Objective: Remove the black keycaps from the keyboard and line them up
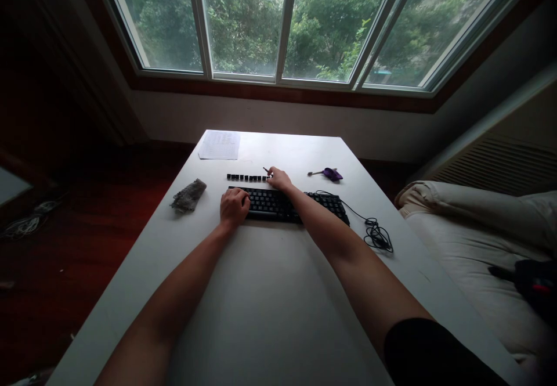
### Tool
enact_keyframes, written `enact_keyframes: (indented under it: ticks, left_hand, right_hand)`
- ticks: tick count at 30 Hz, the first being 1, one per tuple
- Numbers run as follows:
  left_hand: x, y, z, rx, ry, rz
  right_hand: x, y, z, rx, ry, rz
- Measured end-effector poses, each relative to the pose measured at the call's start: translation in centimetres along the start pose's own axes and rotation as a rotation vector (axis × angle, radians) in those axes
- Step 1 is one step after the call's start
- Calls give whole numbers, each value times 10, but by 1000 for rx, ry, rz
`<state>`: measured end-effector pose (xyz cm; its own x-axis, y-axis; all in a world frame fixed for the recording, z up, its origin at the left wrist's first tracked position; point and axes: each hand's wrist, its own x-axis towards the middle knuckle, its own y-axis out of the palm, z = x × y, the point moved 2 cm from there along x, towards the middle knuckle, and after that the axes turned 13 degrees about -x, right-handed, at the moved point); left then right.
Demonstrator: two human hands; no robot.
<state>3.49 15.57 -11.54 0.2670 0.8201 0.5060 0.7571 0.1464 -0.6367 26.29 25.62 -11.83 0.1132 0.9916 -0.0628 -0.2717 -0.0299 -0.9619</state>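
A black keyboard (270, 207) lies across the white table, some of its keys hidden under my right forearm. My left hand (235, 205) is closed over the keyboard's left end, fingers curled. Beyond the keyboard's back edge, my right hand (279, 178) is closed around a thin dark stick-like tool (266, 169) that points up and left; its exact kind is too small to make out. Beside those fingers runs a row of several black keycaps (247, 178) on the tabletop, its right end meeting my right hand.
A grey crumpled cloth (188, 195) lies left of the keyboard. Printed paper (220, 144) is at the far left corner. A purple brush-like item (332, 174) rests at the right. The keyboard's coiled cable (378, 236) spreads near the table's (270, 293) right edge.
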Motion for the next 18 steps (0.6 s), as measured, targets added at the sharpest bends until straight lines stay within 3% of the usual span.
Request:
enact_keyframes:
  ticks: [18]
  left_hand:
    - [1,-1,0,10,-6,15]
  right_hand:
    - [8,4,-6,-22,-25,-20]
